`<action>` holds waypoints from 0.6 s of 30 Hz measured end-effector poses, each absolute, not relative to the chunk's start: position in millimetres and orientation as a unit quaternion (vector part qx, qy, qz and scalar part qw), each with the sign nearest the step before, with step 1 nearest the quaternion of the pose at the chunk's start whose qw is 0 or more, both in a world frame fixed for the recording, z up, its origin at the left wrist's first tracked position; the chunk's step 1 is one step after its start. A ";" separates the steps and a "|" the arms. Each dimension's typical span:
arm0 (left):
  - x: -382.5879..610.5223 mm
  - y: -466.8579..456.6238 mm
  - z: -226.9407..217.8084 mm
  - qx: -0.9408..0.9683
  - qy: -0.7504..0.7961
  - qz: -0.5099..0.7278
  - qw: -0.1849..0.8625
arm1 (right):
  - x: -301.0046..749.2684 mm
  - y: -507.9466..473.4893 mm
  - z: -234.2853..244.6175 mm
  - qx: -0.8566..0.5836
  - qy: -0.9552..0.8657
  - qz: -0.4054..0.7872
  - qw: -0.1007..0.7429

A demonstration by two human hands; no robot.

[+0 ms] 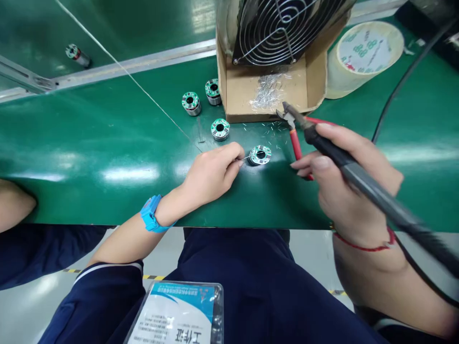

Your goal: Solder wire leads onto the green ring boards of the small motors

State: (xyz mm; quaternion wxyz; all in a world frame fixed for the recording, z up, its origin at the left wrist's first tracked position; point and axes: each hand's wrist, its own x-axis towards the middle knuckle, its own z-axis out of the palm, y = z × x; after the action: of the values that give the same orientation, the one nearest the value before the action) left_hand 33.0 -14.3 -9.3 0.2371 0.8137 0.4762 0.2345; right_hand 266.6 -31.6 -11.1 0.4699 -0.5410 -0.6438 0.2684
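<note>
My left hand (215, 172) pinches a thin solder wire (158, 105) that runs down from the upper left. Its short free end reaches a small round motor with a green circuit board (264, 154) on top, standing upright on the table. My right hand (353, 186) grips a black soldering iron (362, 177), its dark tip pointing up and left near the carton's front edge. Red-handled side cutters (294, 141) are also in this hand, under the iron, with their jaws apart. Three similar motors (220, 129) stand to the left, below and beside the carton.
A cardboard box (236, 91) holds a fan with a wire guard (283, 28) and a heap of clipped leads (268, 91). Further clippings lie on the green table (89, 138). A large tape roll (366, 57) stands right. Another person's arm (16, 203) rests at the left edge.
</note>
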 end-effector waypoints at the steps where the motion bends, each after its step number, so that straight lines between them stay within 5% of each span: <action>1: 33.7 -15.8 -11.2 0.809 0.481 0.231 0.246 | 270.8 -33.4 -13.2 -0.528 -0.641 0.260 0.492; 18: 43.9 -13.5 -13.6 0.802 0.508 0.205 0.240 | 281.6 -42.2 -31.1 -0.507 -0.592 0.296 0.553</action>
State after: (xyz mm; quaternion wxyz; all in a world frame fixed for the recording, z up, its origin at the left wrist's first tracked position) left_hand 43.9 -13.5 -13.6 0.2396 0.8018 0.5078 0.2046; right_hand 281.6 -42.2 -31.1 0.5528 -0.5066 -0.5916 0.2963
